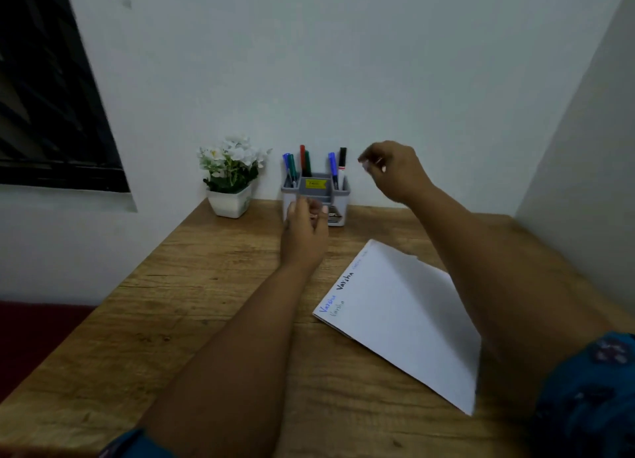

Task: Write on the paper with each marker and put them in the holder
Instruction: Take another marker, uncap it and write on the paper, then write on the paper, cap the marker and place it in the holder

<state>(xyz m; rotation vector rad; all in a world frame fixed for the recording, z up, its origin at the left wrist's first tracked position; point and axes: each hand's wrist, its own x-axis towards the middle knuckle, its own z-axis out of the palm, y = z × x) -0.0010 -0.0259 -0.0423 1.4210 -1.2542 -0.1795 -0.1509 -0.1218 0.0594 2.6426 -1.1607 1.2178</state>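
Note:
A grey marker holder (338, 191) stands at the back of the wooden desk against the wall. Several markers stand capped in it: blue (286, 165) and green at the left, red (302, 157) in the middle, blue and black (342, 162) at the right. My left hand (304, 232) hovers right in front of the holder, fingers loosely curled, with nothing in it. Raised to the right of the holder near the black marker, my right hand (391, 170) is empty with bent fingers. The white paper (405, 320) lies at the right, with words in blue, black and fainter ink along its left edge.
A white pot of white flowers (231, 179) stands left of the holder. The wooden desk (206, 303) sits in a corner, with walls behind and at the right. A dark window (44, 114) is at the left.

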